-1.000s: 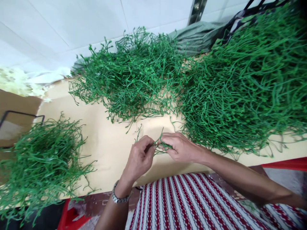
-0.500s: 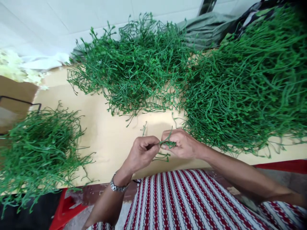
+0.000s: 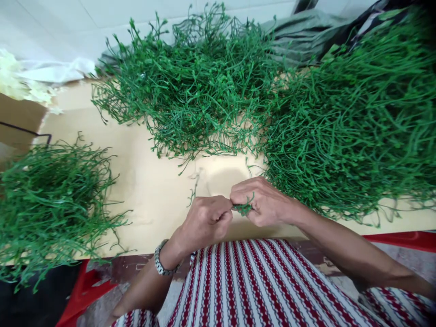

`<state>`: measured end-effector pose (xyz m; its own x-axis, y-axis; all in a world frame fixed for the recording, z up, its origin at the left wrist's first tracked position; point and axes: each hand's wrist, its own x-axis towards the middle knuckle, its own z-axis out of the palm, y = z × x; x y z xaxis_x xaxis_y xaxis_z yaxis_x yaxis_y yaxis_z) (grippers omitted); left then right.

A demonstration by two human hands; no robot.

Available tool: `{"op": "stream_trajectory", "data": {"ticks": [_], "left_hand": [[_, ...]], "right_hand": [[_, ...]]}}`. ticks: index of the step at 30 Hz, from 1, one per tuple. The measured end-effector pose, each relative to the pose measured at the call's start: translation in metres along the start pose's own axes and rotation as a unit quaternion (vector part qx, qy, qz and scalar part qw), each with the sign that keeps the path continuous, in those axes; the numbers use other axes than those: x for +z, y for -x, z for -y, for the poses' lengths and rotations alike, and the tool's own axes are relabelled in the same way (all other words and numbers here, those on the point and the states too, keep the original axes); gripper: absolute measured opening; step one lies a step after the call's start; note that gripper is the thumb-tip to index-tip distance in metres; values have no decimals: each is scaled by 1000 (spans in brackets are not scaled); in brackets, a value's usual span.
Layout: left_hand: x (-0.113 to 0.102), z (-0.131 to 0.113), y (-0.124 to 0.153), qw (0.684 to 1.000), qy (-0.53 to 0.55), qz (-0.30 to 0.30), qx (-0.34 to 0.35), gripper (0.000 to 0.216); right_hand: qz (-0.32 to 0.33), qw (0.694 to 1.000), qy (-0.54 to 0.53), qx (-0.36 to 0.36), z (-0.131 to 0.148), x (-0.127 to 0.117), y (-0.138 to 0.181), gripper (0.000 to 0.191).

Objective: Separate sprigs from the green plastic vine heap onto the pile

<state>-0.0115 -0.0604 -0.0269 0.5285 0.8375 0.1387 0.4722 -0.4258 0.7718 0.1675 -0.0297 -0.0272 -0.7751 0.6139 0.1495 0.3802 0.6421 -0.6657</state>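
Observation:
My left hand (image 3: 208, 218), with a metal watch at the wrist, is closed in a pinch on a thin green stem (image 3: 195, 187), whose blurred end sticks up past the knuckles. My right hand (image 3: 260, 200) is closed around a few short green stems (image 3: 243, 208) with small budded tips, which show between its fingers. The two hands meet at the fingertips, just above the table near its front edge. What lies inside each grip is mostly hidden.
Large heaps of similar green stems lie at the back middle (image 3: 197, 91) and right (image 3: 350, 127). A smaller pile (image 3: 57, 200) hangs over the table's (image 3: 136, 181) front left edge. A cardboard box (image 3: 20, 120) and pale flowers (image 3: 17, 81) stand far left.
The stem at my left hand has swung and blurs now beyond the knuckles. The stems below the hands are no longer seen there. The view has shifted slightly.

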Motion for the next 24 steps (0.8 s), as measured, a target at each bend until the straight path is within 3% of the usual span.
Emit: {"op": "stream_trajectory", "data": {"ticks": [3, 5, 8, 12, 21, 24], "left_hand": [[0, 0, 0, 998, -44, 27, 38, 24], [0, 1, -1, 1000, -11, 13, 16, 24], [0, 3, -2, 987, 143, -19, -70, 19], [-2, 6, -4, 920, 341, -2, -193, 9], [-18, 10, -12, 887, 360, 146, -250, 18], [-14, 13, -11, 865, 409, 130, -261, 20]], "right_hand": [[34, 998, 46, -15, 0, -2, 2, 14], [1, 999, 39, -28, 0, 1, 2, 14], [-79, 996, -23, -34, 0, 7, 3, 12], [-94, 988, -115, -48, -2, 12, 5, 14], [-30, 995, 57, -74, 1, 0, 4, 15], [-48, 992, 53, -106, 5, 1, 2, 12]]}}
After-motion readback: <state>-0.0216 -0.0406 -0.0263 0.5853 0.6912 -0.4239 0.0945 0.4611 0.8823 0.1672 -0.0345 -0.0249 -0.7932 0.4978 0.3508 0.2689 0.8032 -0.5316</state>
